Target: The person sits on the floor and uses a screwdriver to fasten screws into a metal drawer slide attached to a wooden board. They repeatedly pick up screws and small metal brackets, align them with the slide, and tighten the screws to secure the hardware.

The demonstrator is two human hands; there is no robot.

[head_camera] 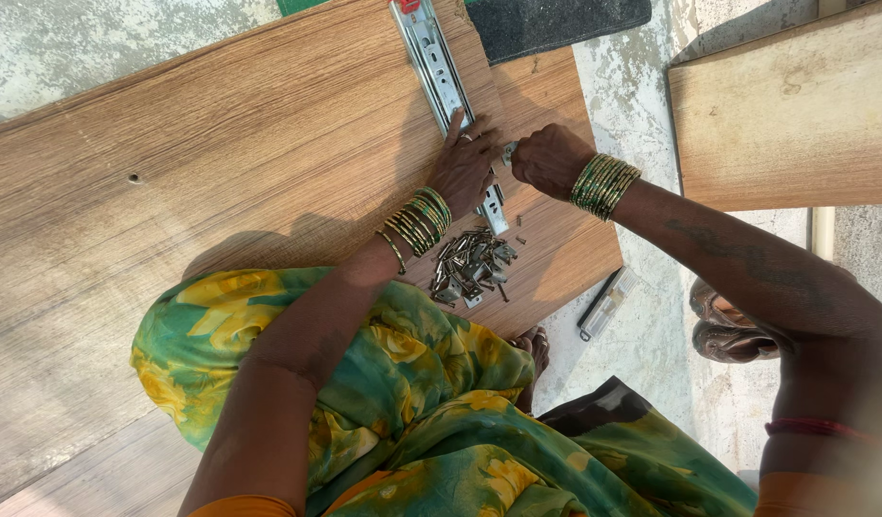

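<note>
Metal drawer slide (439,67) lies under flat left hand (463,168); clenched right hand (548,158) hides its contents.

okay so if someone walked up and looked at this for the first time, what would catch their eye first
Probably the two hands meeting at mid-frame on the wooden board: the left hand presses on a metal drawer slide, the right hand is closed beside it. Next, the stacked green and gold bangles on both wrists, and the pile of screws just below the hands.
</note>
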